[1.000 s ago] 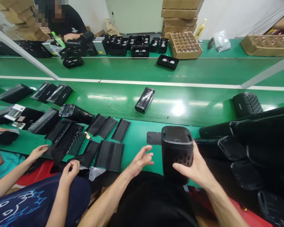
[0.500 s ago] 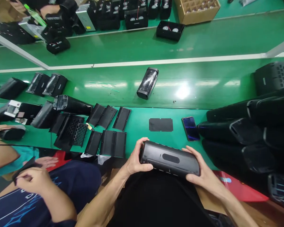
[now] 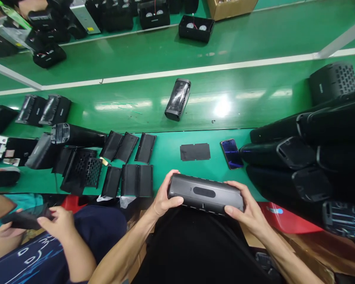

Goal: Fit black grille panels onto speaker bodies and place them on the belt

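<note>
Turned from upright to lying lengthwise, the black bar speaker [image 3: 205, 193] now sits across both of the person's hands, above their black shirt [image 3: 195, 248]. The left hand [image 3: 165, 193] and right hand [image 3: 248, 209] each hold 1 end, the grip clamped on the casing, with an oval recess [image 3: 204, 192] facing up between them.

Just beyond, on the green desk [image 3: 165, 173], a flat black sheet [image 3: 195, 152] lies near a smartphone [image 3: 231, 154]. To the left, a co-worker's hands [image 3: 57, 223] hold a black strip [image 3: 26, 220] near rows of black panels [image 3: 137, 180] and mesh grilles [image 3: 83, 171]. To the right, black speaker bodies [image 3: 284, 154] lie piled together.

Farther out, a single speaker casing [image 3: 177, 99] lies alone on the green surface, short of a white line [image 3: 177, 71]. Beyond that, black boxes with red wires [image 3: 196, 28] stand in a row.
</note>
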The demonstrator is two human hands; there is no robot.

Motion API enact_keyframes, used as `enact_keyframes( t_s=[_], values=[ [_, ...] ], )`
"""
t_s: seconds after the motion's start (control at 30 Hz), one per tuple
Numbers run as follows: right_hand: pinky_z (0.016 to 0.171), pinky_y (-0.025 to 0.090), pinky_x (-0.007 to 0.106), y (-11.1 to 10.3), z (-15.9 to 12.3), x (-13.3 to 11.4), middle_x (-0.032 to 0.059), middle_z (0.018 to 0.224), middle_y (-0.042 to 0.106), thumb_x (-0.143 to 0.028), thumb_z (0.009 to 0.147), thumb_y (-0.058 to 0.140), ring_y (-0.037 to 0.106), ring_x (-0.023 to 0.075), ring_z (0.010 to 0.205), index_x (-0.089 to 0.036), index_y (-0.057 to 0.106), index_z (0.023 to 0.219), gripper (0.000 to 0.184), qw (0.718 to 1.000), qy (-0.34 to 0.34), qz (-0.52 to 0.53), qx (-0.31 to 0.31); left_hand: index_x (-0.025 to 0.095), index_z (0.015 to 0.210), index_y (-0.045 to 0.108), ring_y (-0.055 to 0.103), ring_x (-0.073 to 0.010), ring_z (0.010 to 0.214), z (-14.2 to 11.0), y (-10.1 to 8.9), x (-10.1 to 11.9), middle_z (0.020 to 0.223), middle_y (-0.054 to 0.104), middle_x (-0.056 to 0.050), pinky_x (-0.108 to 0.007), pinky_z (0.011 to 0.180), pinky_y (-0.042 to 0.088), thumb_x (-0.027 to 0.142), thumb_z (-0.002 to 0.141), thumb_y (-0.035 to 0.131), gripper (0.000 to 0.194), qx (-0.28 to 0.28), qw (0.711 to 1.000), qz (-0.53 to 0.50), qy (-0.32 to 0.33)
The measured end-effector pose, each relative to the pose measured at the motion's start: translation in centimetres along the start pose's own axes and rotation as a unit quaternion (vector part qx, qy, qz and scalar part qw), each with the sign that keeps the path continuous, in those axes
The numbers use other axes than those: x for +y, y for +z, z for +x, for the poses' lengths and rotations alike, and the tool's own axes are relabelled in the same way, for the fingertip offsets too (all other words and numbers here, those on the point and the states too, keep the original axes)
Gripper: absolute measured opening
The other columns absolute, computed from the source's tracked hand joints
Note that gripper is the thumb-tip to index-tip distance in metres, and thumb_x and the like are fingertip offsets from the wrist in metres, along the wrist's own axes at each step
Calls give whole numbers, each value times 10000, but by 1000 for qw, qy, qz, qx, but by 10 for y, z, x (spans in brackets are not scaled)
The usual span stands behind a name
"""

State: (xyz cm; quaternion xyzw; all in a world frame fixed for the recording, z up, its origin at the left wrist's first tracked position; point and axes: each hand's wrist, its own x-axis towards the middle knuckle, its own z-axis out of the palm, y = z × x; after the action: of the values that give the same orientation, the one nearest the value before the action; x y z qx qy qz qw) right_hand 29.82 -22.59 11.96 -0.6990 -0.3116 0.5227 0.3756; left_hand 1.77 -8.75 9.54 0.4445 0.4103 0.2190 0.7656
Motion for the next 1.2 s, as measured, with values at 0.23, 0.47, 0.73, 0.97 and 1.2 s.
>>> enact_keyframes(
  t_s=[0.23, 0.47, 0.73, 0.97, 1.2],
  values=[
    [1007, 462, 433, -2, 2, -1, 93, 1462, 512, -599, 786, 781, 502, 367, 1317, -330, 471, 1418, 754, 998, 39, 20, -44, 286, 1538, 320, 491, -341, 1282, -8, -4, 12, 1526, 428, -104, -432, 1084, 395, 550, 739, 814, 975, -35, 997, 56, -36],
    [1067, 415, 463, 2, -1, 1, 86, 1468, 498, -615, 813, 746, 487, 366, 1322, -346, 463, 1409, 712, 1000, 24, 11, -15, 259, 1491, 386, 532, -323, 1193, -8, 4, 9, 1435, 496, -98, -402, 1026, 420, 554, 706, 829, 949, 12, 999, 34, -9],
    [1162, 356, 549, -10, -4, 25, 105, 1628, 375, -667, 762, 769, 390, 421, 1457, -370, 315, 1539, 948, 998, -6, -50, -39, 274, 1555, 291, 520, -323, 1171, -4, -4, 20, 1395, 469, -121, -447, 1022, 438, 601, 681, 853, 1090, -84, 988, 130, -14],
    [1227, 288, 541, -9, -16, 17, 107, 1613, 413, -544, 797, 794, 357, 415, 1501, -324, 393, 1498, 837, 996, -29, -85, -6, 267, 1468, 418, 448, -374, 1319, -12, 5, 19, 1512, 379, -121, -507, 1140, 362, 643, 685, 827, 961, -38, 991, 124, 45],
    [1203, 327, 525, -6, -11, 10, 100, 1578, 456, -595, 776, 794, 381, 406, 1483, -332, 449, 1420, 777, 999, 0, -37, -15, 251, 1513, 376, 431, -405, 1354, -8, 2, 16, 1520, 384, -147, -551, 1161, 350, 686, 684, 812, 1032, -54, 987, 146, 34]
  ],
)
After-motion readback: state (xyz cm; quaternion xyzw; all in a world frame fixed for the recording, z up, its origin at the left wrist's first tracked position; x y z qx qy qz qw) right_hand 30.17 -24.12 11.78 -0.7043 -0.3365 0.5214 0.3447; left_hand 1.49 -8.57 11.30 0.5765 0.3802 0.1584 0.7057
